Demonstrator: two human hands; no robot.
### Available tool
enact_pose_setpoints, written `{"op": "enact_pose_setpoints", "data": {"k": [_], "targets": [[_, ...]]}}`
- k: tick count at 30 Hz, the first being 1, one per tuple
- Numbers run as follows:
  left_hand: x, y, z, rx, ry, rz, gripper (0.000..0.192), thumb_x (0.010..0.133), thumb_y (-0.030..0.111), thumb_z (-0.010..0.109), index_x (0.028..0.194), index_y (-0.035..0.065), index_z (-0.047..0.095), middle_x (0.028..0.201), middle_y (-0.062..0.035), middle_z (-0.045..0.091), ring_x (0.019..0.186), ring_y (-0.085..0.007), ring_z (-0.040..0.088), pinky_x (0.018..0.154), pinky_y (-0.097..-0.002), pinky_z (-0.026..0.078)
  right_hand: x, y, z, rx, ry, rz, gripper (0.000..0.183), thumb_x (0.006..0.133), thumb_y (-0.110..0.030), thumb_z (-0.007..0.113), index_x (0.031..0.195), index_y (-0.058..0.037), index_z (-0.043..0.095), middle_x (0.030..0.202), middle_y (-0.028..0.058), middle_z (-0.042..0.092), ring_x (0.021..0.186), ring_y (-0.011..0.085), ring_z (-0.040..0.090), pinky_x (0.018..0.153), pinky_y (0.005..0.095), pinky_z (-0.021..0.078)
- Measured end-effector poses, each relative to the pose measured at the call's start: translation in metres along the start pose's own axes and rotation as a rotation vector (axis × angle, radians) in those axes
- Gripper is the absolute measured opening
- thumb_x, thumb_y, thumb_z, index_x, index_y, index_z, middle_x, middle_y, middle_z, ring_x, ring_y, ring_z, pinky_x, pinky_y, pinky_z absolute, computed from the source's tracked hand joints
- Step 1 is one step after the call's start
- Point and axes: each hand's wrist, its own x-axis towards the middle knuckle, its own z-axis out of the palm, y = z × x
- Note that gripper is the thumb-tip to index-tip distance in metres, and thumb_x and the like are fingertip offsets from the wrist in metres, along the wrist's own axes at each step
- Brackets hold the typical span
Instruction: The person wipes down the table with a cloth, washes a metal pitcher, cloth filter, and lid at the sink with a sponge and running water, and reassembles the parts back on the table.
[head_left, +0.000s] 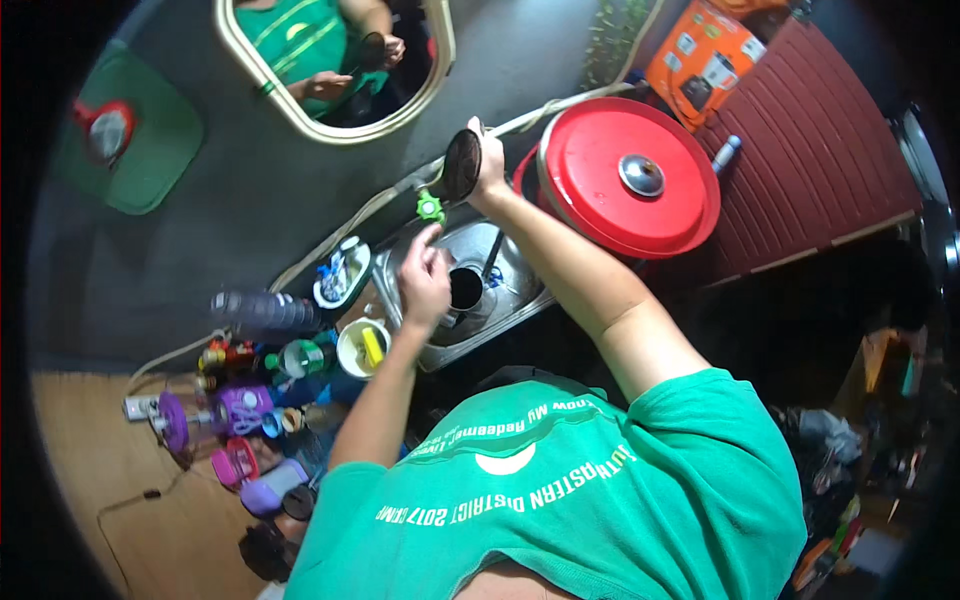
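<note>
My right hand (489, 161) is raised beside the wall pipe and grips a dark brown cup-like vessel (460, 166), its round face turned to the left. Just below the green tap handle (429, 207), my left hand (426, 281) hangs over the sink with its index finger pointing up; it is slightly blurred and I see nothing held in it. The stainless steel sink (517, 259) lies beneath both hands. Inside it stands a metal cup (466, 289) with a dark interior, near a dark handle (493, 253) whose lower end meets the basin.
Right of the sink is a large container with a red lid (600, 176), beside a ribbed maroon board (810, 142). To the left stand a white tub (352, 349) with a yellow sponge, a soap dish (330, 292) and several bottles. A framed mirror (341, 136) hangs above.
</note>
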Motion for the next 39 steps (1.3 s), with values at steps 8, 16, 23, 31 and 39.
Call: {"op": "enact_pose_setpoints", "data": {"k": [8, 16, 23, 31, 39], "targets": [[0.025, 0.111, 0.001, -0.099, -0.034, 0.094, 0.01, 0.091, 0.005, 0.062, 0.098, 0.0027, 0.067, 0.073, 0.0011, 0.061, 0.063, -0.0044, 0.053, 0.053, -0.02, 0.041, -0.055, -0.014, -0.054, -1.168, -0.034, -0.624, 0.031, 0.096, -0.028, 0.045, 0.081, -0.0042, 0.059, 0.072, 0.02, 0.06, 0.071, 0.0381, 0.061, 0.061, 0.0459, 0.0478], [0.159, 0.065, -0.063, -0.16, 0.104, -0.11, 0.027, 0.087, 0.007, 0.066, 0.111, -0.0014, 0.059, 0.069, -0.0012, 0.059, 0.048, -0.0043, 0.047, 0.041, -0.0185, 0.034, -0.078, -0.054, -0.009, -1.037, -0.667, -0.593, 0.026, 0.093, -0.019, 0.051, 0.075, -0.0007, 0.053, 0.066, 0.0209, 0.053, 0.061, 0.0386, 0.053, 0.059, 0.0435, 0.0433], [0.107, -0.019, -0.056, 0.191, 0.079, -0.304, 0.041, 0.097, 0.035, 0.054, 0.072, 0.0032, 0.061, 0.055, -0.0036, 0.057, 0.048, -0.01, 0.05, 0.048, -0.0273, 0.041, -0.071, -0.053, 0.018, -0.329, -0.477, -0.782, 0.022, 0.088, -0.019, 0.057, 0.074, -0.0018, 0.056, 0.068, -0.0021, 0.054, 0.061, 0.0078, 0.049, 0.053, 0.0294, 0.0395], [0.009, 0.048, 0.02, 0.209, -0.121, -0.109, 0.049, 0.096, 0.035, 0.055, 0.061, 0.0011, 0.054, 0.051, -0.0073, 0.057, 0.048, -0.0145, 0.054, 0.05, -0.0319, 0.043, 0.016, -0.031, -0.012, -0.626, 0.171, -0.677, 0.023, 0.09, -0.018, 0.05, 0.077, -0.0012, 0.057, 0.064, 0.0158, 0.054, 0.061, 0.0335, 0.056, 0.058, 0.0413, 0.044], [0.081, 0.164, -0.023, 0.47, 0.178, 0.156, 0.047, 0.097, 0.023, 0.049, 0.058, -0.0023, 0.057, 0.051, -0.018, 0.057, 0.049, -0.0335, 0.06, 0.051, -0.0458, 0.041, -0.014, -0.042, 0.006, -1.23, -0.301, -0.621, 0.038, 0.097, -0.029, 0.043, 0.078, -0.0006, 0.059, 0.076, 0.0247, 0.061, 0.075, 0.0442, 0.06, 0.07, 0.0508, 0.0472]]}}
